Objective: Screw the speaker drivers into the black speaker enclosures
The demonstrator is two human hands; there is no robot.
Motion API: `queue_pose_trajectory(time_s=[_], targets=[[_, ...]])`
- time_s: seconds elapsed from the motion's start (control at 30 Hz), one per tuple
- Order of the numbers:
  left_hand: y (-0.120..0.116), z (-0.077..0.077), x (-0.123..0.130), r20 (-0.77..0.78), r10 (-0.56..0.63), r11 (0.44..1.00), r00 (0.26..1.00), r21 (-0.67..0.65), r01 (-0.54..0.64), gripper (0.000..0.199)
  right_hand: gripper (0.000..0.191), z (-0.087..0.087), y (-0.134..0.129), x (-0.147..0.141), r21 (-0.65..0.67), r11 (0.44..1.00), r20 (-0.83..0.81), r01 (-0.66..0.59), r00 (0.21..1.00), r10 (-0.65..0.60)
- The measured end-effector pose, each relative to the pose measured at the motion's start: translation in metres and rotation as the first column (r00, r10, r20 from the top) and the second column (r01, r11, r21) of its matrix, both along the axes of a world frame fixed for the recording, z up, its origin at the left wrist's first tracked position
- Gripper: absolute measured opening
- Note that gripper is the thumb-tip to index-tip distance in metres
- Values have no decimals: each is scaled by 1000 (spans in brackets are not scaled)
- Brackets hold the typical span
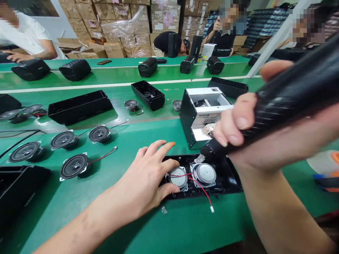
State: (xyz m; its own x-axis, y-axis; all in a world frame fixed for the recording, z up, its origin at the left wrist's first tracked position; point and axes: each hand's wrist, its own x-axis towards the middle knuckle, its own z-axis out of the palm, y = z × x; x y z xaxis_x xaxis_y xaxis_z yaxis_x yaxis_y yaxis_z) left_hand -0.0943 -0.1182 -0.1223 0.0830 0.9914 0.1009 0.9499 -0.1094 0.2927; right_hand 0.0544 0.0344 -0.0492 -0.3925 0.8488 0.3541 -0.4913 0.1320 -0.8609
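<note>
My right hand (238,120) is wrapped round a black electric screwdriver (288,84), held slanting down. Its tip, with a clear piece around it, meets the upper edge of a speaker driver (207,173) seated face down in a black speaker panel (227,178). With thumb and index finger, my left hand (150,171) grips the sides of a second speaker driver (178,178) in the same panel; its other fingers are raised. A red wire (206,195) with a white plug runs from the drivers over the panel's near edge.
Behind the panel stands a white and black screw feeder (198,116). Several loose speaker drivers (74,165) lie at the left, near a black housing (21,185). More housings (79,107) sit on the green belt. Other people work across the line.
</note>
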Motion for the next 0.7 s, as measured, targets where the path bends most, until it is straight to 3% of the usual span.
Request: queue_pose_trajectory(time_s=[0.17, 0.27, 0.5, 0.7], targets=[[11, -13, -3, -11, -50, 994, 999, -98, 49, 47, 61, -30, 13, -11, 131, 985, -133, -112, 983, 129], [14, -17, -5, 27, -44, 993, 999, -110, 47, 44, 61, -40, 17, -14, 133, 974, -177, -185, 962, 207], [15, -18, -4, 118, -1, 996, 993, -93, 12, 37, 64, -38, 19, -13, -1, 968, -179, -250, 953, 246], [16, -18, -3, 109, 8, 995, 994, -99, 3, 37, 67, -45, 19, -17, 37, 964, -181, -264, 947, 267]])
